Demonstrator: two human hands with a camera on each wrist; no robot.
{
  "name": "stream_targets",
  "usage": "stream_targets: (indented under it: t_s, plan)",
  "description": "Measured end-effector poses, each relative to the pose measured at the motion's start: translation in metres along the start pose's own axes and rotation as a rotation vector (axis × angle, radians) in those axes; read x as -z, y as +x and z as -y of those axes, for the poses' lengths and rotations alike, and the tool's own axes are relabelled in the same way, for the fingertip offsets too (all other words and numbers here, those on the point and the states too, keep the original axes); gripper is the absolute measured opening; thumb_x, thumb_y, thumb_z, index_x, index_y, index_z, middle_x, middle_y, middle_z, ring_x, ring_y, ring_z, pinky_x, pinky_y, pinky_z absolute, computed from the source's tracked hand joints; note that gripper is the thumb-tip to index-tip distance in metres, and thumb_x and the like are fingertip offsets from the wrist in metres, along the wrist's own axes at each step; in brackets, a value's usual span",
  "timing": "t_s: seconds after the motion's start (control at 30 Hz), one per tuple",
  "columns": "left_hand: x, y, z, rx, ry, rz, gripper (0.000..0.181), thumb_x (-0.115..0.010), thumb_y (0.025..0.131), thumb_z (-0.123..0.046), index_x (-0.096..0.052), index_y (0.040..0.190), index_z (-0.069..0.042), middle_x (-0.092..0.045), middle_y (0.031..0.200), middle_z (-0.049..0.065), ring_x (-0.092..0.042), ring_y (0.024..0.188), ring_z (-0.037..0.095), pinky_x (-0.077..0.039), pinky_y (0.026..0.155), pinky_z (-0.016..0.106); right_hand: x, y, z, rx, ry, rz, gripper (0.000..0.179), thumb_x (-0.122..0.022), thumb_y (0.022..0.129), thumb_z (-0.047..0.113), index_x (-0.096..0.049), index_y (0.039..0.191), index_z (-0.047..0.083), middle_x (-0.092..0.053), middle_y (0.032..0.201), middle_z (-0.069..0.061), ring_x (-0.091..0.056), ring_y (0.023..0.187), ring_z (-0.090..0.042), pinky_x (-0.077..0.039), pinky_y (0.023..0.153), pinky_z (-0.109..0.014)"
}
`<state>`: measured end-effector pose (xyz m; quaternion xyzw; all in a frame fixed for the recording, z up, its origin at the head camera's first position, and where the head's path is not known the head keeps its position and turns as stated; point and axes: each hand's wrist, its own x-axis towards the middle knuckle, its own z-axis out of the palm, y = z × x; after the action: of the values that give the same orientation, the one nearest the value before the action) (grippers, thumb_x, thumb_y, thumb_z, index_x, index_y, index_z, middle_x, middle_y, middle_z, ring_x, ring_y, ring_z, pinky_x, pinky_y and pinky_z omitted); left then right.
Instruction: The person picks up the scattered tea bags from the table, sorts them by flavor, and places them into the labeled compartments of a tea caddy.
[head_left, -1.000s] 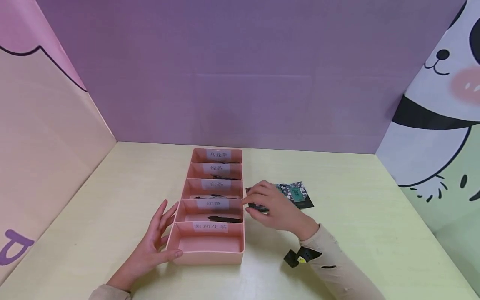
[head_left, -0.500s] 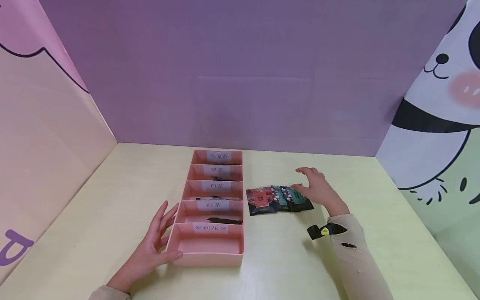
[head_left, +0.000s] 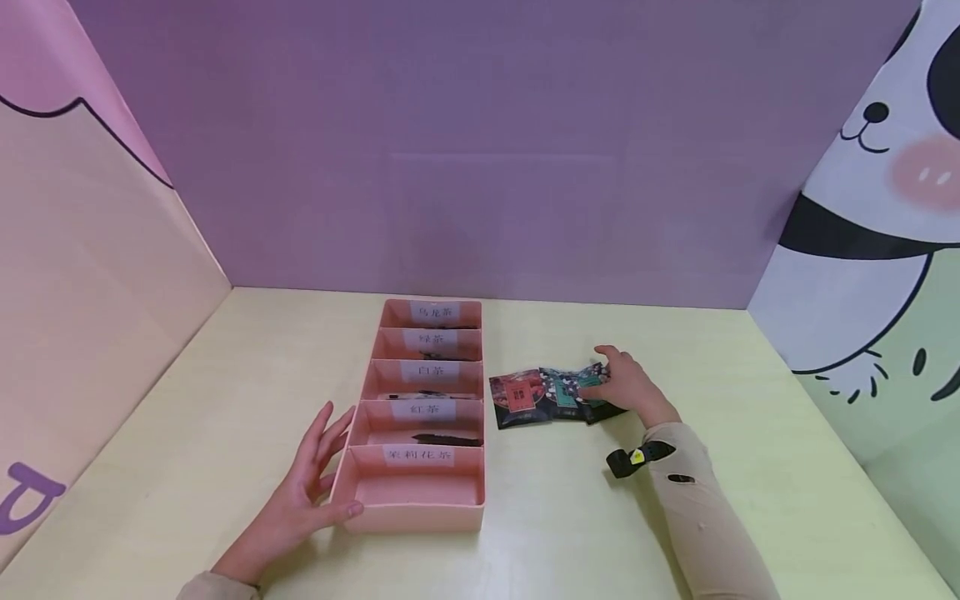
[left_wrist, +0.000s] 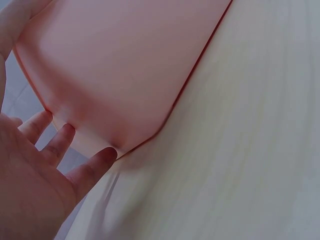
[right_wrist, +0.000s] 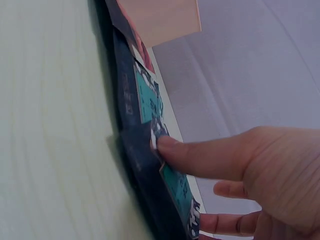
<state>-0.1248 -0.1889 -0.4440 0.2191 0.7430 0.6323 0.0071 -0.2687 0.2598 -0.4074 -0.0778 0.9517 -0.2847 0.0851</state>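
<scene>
A pale table [head_left: 555, 517] is spreading under both hands. A plain purple wall [head_left: 487, 150] is rising beyond them, a pinkish side wall [head_left: 82, 267] is standing well left of the left hand [head_left: 307, 483], and a wall with a cartoon animal [head_left: 862, 308] is standing well right of the right hand [head_left: 633, 387].

Change since half a second ago: the right hand is no longer hovering; it is sitting lower, thumb and fingers now pinching the end green-label packet [right_wrist: 152, 175] at opposite edges. That packet is lying right under this hand, bending slightly at the thumb; whether it is leaving the table, cannot tell. The left hand is staying put, fingers spread and loosely extended, touching the side of the pink tray [head_left: 416, 518], thumb resting at its front corner.

Around: the middle green-label packet [head_left: 561, 392] is lying just left of the right hand, the red-label packet [head_left: 517, 398] farther left; both are lying between that hand and the tray. A dark packet [head_left: 448, 440] is lying in the tray's second compartment from the front, right of the left hand. Paper labels [head_left: 418, 456] are marking the five compartments. The right hand is partly covering its packet in the head view.
</scene>
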Motion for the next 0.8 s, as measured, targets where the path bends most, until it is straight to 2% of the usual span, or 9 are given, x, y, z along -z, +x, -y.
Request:
stream_targets:
  t_s: [0.07,0.23,0.47,0.67,0.8]
  plan:
    - [0.000,0.000,0.000,-0.001,-0.001,-0.001,0.114,-0.073,0.083,0.005,0.004,0.160,-0.025,-0.018,0.165,0.002,-0.033,0.134,-0.007,-0.036,0.099,0.014,0.002,0.001,-0.001,-0.008,0.001,0.003,0.088,-0.080,0.084,0.031,-0.033,0.147,-0.008,-0.049,0.121,-0.033,-0.053,0.107,-0.043,-0.048,0.088,-0.053]
    - [0.001,0.000,0.000,0.007,0.002,-0.005,0.113,-0.073,0.083,0.005,0.005,0.160,-0.024,-0.018,0.165,0.003,-0.033,0.133,-0.008,-0.036,0.099,0.014,0.006,-0.002,0.002,-0.066,-0.008,0.034,0.081,-0.083,0.080,0.022,-0.042,0.142,-0.011,-0.052,0.129,-0.034,-0.051,0.117,-0.047,-0.047,0.092,-0.054]
    - [0.000,0.002,0.002,-0.017,-0.006,-0.003,0.113,-0.073,0.083,0.005,0.004,0.160,-0.023,-0.019,0.165,0.002,-0.033,0.134,-0.007,-0.036,0.099,0.015,0.017,-0.006,-0.007,-0.018,-0.027,0.014,0.053,-0.082,0.080,0.015,-0.060,0.123,-0.008,-0.060,0.103,-0.021,-0.056,0.092,-0.035,-0.050,0.079,-0.048]
    - [0.001,0.001,0.004,-0.017,-0.011,-0.002,0.113,-0.073,0.083,0.005,0.004,0.160,-0.023,-0.020,0.164,-0.003,-0.033,0.134,-0.008,-0.037,0.099,0.015,0.029,-0.011,-0.012,0.029,0.002,-0.012,0.037,-0.078,0.083,0.008,-0.065,0.114,-0.007,-0.063,0.102,-0.022,-0.059,0.091,-0.033,-0.052,0.076,-0.044]
    - [0.000,0.002,0.003,-0.043,-0.019,0.001,0.112,-0.073,0.082,0.006,0.003,0.161,-0.022,-0.023,0.162,-0.010,-0.033,0.134,-0.007,-0.037,0.099,0.015,0.039,-0.014,-0.015,0.026,0.032,-0.015,0.032,-0.074,0.085,0.007,-0.067,0.113,-0.006,-0.065,0.088,-0.014,-0.054,0.068,-0.022,-0.047,0.058,-0.034]
